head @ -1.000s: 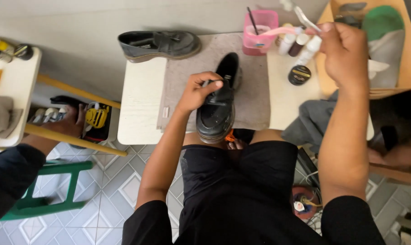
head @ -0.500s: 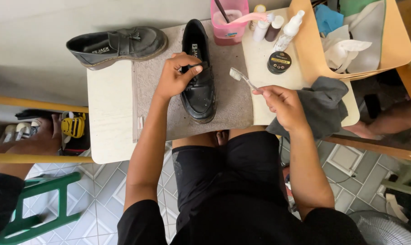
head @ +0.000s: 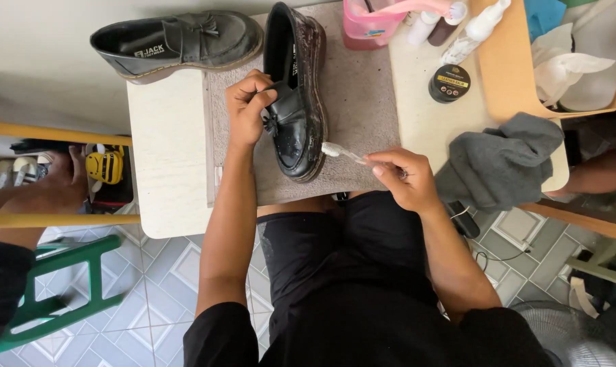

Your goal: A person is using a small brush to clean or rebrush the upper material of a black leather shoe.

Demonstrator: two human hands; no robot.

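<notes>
Black loafer is lying centre-top on counter mat, long axis running top-bottom. L hand fingers are clamping its vamp; R hand fingers are pinching toothbrush, bristles touching toe's right side.

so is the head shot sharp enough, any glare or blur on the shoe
Head view: mostly sharp, in even soft daylight; the shoe under the left hand shows small wet-looking glints on its toe but no blown-out glare; the toothbrush in the right hand is slightly soft at the bristles; straight table edges bow towards the frame's rim, a wide-lens effect.
</notes>
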